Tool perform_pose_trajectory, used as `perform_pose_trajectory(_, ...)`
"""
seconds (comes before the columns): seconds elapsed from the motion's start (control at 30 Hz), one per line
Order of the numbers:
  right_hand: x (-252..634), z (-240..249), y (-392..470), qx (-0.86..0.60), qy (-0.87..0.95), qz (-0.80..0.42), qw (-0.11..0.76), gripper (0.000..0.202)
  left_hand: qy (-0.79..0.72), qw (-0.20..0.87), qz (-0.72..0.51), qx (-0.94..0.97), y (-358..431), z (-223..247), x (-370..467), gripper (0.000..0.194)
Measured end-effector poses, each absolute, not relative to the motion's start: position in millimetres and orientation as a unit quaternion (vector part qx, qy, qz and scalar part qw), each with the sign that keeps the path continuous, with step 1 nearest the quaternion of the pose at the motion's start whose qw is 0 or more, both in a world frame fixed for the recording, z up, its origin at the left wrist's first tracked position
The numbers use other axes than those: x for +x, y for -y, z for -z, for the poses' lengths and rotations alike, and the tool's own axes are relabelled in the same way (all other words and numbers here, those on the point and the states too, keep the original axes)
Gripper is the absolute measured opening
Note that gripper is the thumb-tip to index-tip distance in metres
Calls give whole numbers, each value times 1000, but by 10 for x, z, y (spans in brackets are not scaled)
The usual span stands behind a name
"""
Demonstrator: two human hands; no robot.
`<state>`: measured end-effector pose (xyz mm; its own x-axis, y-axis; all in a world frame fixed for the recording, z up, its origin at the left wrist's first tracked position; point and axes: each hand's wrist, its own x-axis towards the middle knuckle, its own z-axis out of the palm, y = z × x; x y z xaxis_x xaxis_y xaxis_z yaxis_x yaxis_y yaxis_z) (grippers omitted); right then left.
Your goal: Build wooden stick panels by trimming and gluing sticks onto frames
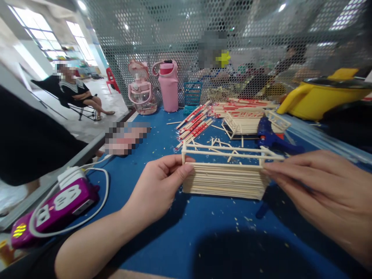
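Note:
A small box-like model [225, 180] built from thin wooden sticks is held up above the blue table, its front wall of stacked sticks with an open rail frame on top. My left hand [162, 182] pinches its left end between thumb and fingers. On the right end, the fingertips of my right hand [316, 186] are closed at the upper corner, where a rail's end reaches over to them. Just behind that corner lies a blue glue gun [269, 135]. Loose short stick pieces [215, 145] are scattered on the table behind the model.
Paper-wrapped chopstick bundles [194, 124] lie farther back, near another stick model [247, 126]. Two pink bottles [168, 87] stand by the perforated metal screen [162, 35]. A yellow pot [325, 97] is at right, a purple power strip [55, 211] at left. Beyond sits a person [77, 89].

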<state>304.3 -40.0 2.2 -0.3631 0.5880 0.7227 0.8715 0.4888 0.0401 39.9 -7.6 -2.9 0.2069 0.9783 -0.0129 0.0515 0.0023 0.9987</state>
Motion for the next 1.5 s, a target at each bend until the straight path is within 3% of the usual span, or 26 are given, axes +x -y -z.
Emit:
perform_pose_trajectory(0.13,2970,-68,420,-480,790,182,334,11,-472,516,-419,579,80,54,370,22)
perform_pose_trajectory(0.2,2962,-66,408,-533,754,92,373,10,-484,502,-406,591,78,63,354,26)
perform_pose_trajectory(0.33,3021,-31,333,-570,665,-168,451,32,-521,479,-363,605,74,58,329,34)
perform_pose_trajectory(0.47,3093,-22,266,-541,622,-360,437,33,-538,473,-344,607,77,56,312,40)
perform_pose_trajectory(0.57,3109,-25,249,-529,598,-418,432,26,-538,467,-346,611,73,68,301,43)
perform_pose_trajectory(0.8,3084,-28,243,-533,579,-425,446,21,-541,426,-352,634,68,97,258,42)
perform_pose_trajectory(1.13,3073,-82,262,-568,626,-372,384,21,-530,449,-335,636,19,102,190,33)
perform_pose_trajectory(1.5,3097,-165,368,-522,774,-169,315,13,-466,404,-222,755,18,-60,35,21)
